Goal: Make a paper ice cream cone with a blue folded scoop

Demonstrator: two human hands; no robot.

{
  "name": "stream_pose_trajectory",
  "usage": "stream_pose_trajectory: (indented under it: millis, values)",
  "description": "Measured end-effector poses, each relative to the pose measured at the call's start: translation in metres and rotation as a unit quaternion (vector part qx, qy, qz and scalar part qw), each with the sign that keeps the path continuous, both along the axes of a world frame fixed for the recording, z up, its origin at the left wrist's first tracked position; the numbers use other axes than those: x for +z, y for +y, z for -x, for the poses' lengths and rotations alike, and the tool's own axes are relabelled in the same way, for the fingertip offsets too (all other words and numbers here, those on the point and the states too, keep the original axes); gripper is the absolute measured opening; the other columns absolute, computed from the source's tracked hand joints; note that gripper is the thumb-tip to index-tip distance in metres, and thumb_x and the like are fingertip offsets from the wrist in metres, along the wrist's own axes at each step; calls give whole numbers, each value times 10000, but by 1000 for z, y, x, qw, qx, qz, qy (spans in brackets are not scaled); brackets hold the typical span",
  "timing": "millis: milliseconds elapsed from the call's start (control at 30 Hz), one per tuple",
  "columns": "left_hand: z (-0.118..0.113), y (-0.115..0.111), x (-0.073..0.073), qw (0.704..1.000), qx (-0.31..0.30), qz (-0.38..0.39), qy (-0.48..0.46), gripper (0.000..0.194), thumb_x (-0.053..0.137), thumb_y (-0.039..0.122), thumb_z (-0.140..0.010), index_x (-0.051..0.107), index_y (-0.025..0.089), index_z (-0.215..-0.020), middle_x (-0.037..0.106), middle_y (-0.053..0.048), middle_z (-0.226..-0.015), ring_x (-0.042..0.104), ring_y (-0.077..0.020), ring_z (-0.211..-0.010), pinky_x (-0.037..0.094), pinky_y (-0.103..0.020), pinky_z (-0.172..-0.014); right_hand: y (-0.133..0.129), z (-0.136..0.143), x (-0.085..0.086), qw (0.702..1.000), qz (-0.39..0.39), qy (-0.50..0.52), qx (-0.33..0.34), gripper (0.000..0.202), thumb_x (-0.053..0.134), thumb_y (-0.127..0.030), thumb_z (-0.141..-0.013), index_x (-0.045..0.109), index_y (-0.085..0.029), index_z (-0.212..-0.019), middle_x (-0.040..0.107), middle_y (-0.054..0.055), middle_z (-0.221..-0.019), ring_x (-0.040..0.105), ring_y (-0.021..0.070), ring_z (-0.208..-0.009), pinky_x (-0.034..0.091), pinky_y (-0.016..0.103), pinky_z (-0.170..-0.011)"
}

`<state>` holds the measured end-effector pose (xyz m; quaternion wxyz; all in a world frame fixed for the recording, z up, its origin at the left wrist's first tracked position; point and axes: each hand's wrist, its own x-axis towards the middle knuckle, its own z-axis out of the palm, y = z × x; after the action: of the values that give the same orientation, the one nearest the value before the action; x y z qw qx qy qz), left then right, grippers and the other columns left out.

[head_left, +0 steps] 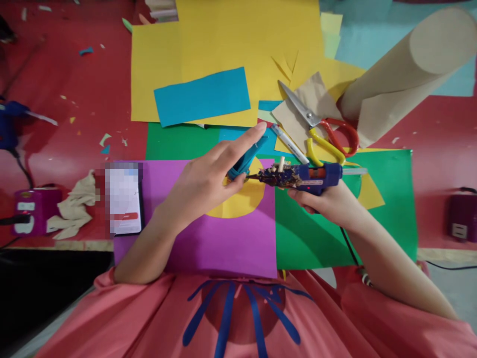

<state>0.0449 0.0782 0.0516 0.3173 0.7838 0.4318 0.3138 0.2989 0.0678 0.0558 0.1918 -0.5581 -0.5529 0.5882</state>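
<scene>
My right hand (316, 199) is closed around the handle of a blue hot glue gun (313, 178), whose body near the nozzle is crusted with stuck scraps. A clear glue stick (355, 171) pokes out of its back end. The nozzle tip points left and meets a folded teal-blue craft piece (244, 164), though I cannot tell if they touch. My left hand (208, 179) pinches that piece between thumb and fingers, with the index finger stretched out above it. Below lies a yellow round sheet (238, 201) on a purple sheet (223, 243).
Scissors (311, 119) with red and yellow handles and a marker (288, 143) lie beyond the glue gun. A beige roll (402, 64) rests at the back right. A phone (124, 199) is left of my hand. Another glue gun (11, 119) sits at the far left.
</scene>
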Motion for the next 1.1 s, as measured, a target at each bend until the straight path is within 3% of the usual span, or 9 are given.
stream_pose_trajectory:
  millis: [267,467,567,700,767,867,1000,1067,1100]
  values:
    - [-1,-1,2,995,-9,-66,71,683,580,408,-911,213,452,-1486,476,33,-1436,614,-254,-1196,617,-374,-884,2,-2,2,1000,-7,-13,-7,154,664,-277,-723,545,-184,-696,490,-66,-470,393,48,-343,331,176,-308]
    - [-1,2,1,993,-35,-91,60,744,598,349,-901,175,415,-1509,434,22,-1489,635,-241,-1150,632,-348,-814,5,-1,2,1000,-2,-13,-22,168,705,-298,-722,605,-172,-771,549,-36,-505,435,73,-363,345,204,-329]
    - [1,4,-4,997,-30,-69,24,798,656,305,-855,205,407,-1506,405,-3,-1519,638,-245,-1140,636,-301,-742,3,-8,0,998,-37,-28,-30,227,716,-367,-744,654,-161,-817,583,-7,-536,484,101,-415,373,230,-379]
    - [4,5,-16,998,39,9,-58,843,691,289,-820,210,410,-1502,464,-41,-1469,660,-223,-1083,622,-257,-692,-12,-38,-3,990,-115,-67,-51,243,622,-402,-818,663,-194,-937,641,35,-727,525,138,-557,406,274,-490]
    - [4,7,-24,991,58,31,-118,881,715,316,-799,189,413,-1500,480,-58,-1445,669,-218,-1044,622,-271,-702,-26,-60,-5,970,-178,-155,-65,269,640,-355,-791,628,-229,-1028,643,56,-840,566,186,-678,429,314,-569]
    - [1,9,-36,980,67,32,-183,886,716,388,-793,172,416,-1492,416,-80,-1488,669,-214,-1016,623,-293,-708,-51,-95,-14,896,-273,-333,-106,279,634,-338,-783,595,-251,-1046,630,103,-962,604,278,-866,455,406,-721]
    - [-1,11,-50,979,54,34,-195,897,673,459,-817,99,403,-1504,497,-93,-1402,662,-226,-1029,620,-322,-728,-78,-142,-42,814,-269,-486,-173,377,621,-403,-788,582,-269,-1138,606,139,-1023,597,359,-1002,470,507,-820]
    - [-1,11,-57,978,49,38,-197,917,665,467,-822,59,403,-1507,567,-87,-1300,659,-235,-1035,618,-343,-748,-85,-157,-51,807,-254,-505,-168,398,604,-439,-784,599,-261,-1141,613,155,-1020,595,373,-1010,479,548,-845]
    - [-1,11,-60,978,48,39,-199,928,669,472,-817,51,407,-1506,583,-82,-1265,658,-241,-1041,617,-351,-754,-87,-160,-51,820,-237,-502,-139,418,584,-439,-799,596,-257,-1176,614,160,-1060,590,371,-1037,482,547,-876]
